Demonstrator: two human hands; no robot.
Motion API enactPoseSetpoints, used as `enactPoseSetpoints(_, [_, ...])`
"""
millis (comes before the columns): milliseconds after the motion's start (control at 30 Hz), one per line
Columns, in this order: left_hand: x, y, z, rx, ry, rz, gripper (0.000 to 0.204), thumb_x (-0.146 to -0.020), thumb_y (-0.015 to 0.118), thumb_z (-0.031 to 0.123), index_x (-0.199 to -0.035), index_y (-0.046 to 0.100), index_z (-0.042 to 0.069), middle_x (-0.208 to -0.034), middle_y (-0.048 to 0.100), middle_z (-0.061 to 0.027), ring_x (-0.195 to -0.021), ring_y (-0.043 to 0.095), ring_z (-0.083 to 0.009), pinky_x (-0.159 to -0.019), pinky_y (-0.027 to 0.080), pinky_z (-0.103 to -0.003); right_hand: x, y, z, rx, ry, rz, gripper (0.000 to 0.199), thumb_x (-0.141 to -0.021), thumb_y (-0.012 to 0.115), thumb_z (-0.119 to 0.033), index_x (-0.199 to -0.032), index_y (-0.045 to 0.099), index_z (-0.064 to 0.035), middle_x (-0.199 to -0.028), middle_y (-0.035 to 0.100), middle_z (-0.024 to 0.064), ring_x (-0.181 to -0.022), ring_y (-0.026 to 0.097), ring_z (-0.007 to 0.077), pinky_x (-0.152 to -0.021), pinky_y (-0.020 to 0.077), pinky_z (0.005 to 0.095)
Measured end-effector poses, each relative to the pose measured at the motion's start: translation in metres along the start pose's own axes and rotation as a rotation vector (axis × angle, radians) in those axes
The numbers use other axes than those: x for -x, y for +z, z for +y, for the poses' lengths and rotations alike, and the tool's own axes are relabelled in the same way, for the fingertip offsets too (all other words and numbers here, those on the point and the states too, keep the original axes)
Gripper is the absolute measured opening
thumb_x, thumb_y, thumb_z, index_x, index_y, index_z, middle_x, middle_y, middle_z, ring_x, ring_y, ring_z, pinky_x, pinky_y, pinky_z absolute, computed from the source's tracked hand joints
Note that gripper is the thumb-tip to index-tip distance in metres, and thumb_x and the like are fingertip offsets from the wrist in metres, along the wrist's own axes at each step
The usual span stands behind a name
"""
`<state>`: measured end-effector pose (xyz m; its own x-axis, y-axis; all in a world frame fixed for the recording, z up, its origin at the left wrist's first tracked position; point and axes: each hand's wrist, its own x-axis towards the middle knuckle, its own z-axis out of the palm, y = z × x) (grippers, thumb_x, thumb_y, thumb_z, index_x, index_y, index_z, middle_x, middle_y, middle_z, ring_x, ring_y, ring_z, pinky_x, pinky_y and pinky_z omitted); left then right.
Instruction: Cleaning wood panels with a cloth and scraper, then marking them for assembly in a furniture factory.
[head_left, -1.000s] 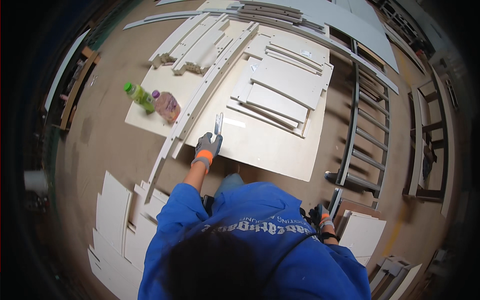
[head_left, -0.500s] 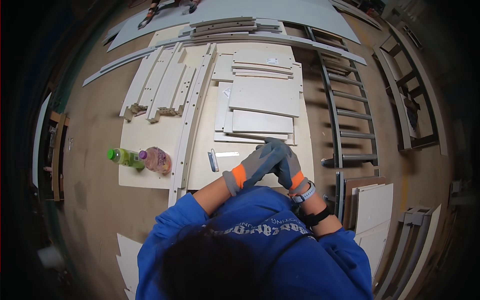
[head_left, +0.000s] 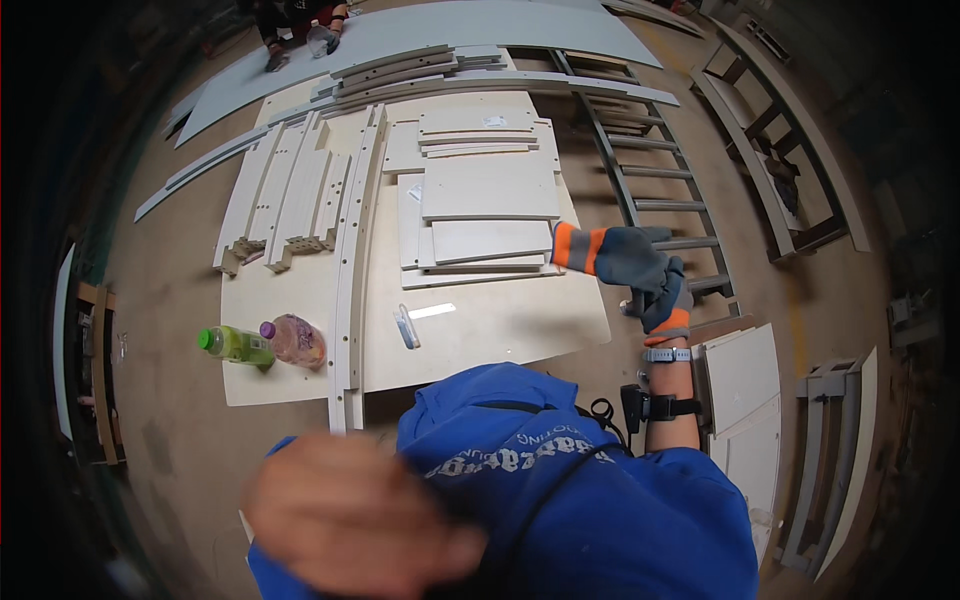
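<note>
Hands, 2, own, seen from above over blue hooded top [head_left: 600, 510].
- R hand [head_left: 665, 305]: grey work glove w/ orange cuff, wristwatch below it, raised at right of the pale board. Fingers closed on a spare glove [head_left: 615, 255], same grey type w/ orange-striped cuff, which sticks out to the left over the board's right edge.
- L hand [head_left: 350, 520]: bare, v. blurred, close to camera at lower left. Open or closed: cannot tell. Holds nothing visible.

Floor items:
- Pale board [head_left: 500, 335], large, flat on floor, serves as surface for most parts.
- Flat panels [head_left: 490, 190], approx. rectangular, stacked in centre of board, just left of spare glove.
- Curved rail [head_left: 350, 250], long, w/ row of holes, runs top to bottom across board.
- Slotted strips [head_left: 285, 195], several, side by side, left of rail.
- Green bottle [head_left: 232, 343] & pink bottle [head_left: 293, 340], lying on their sides, touching, at board's lower-left corner.
- Small bluish tool [head_left: 404, 327] & white strip [head_left: 432, 312], near front edge, between rail & R hand, well apart from it.
- Ladder-like grey frame [head_left: 650, 190], on floor, behind R hand.
- White panels [head_left: 745, 375], beside R forearm.
- 2nd person [head_left: 300, 25], far top edge, crouched.
</note>
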<state>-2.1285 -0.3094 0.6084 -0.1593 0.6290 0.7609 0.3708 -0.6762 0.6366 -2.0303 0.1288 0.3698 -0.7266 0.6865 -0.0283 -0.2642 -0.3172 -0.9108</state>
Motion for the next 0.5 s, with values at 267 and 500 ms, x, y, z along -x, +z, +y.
enactPoseSetpoints(267, [-0.008, 0.016, 0.065, 0.264, 0.396, -0.054, 0.021, -0.097, 0.058, 0.015, -0.115, 0.057, 0.006, -0.069, 0.063, -0.0036, -0.048, 0.043, -0.0079, -0.046, 0.03, -0.024, 0.035, -0.016, 0.013, 0.096, 0.18, 0.218, 0.035, -0.104, 0.045, -0.035, -0.101, 0.063, -0.0055, -0.089, 0.068, 0.005, -0.077, 0.066, 0.0142, -0.063, 0.0557, 0.027])
enactPoseSetpoints(500, [-0.021, 0.015, 0.085, 0.262, 0.182, -0.043, 0.017, -0.093, 0.063, 0.01, -0.109, 0.059, 0.006, -0.065, 0.062, -0.0049, -0.045, 0.047, -0.0084, -0.043, 0.034, -0.022, 0.05, 0.015, 0.03, 0.378, -0.045, 0.212, 0.027, -0.098, 0.057, -0.03, -0.103, 0.063, -0.0039, -0.094, 0.07, 0.0088, -0.079, 0.069, 0.0196, -0.068, 0.0574, 0.0292])
